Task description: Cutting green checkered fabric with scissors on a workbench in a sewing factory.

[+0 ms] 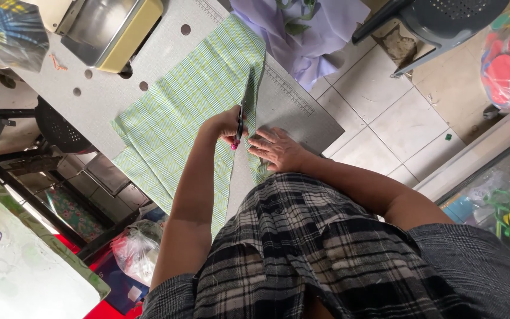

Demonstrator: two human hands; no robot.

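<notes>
A grey bench carries a green checked cloth that spreads across it and hangs over the near edge. The person's left arm reaches forward with the elbow bent, and the left hand is closed in a tight grip around pink-handled scissors, blades pointing away along a cut in the cloth. The right arm comes in from the side, and the right hand lies flat, fingers spread, pressing the cloth edge just beside the scissors.

Pale tiled floor, grey plastic chair, glass display cabinet.
</notes>
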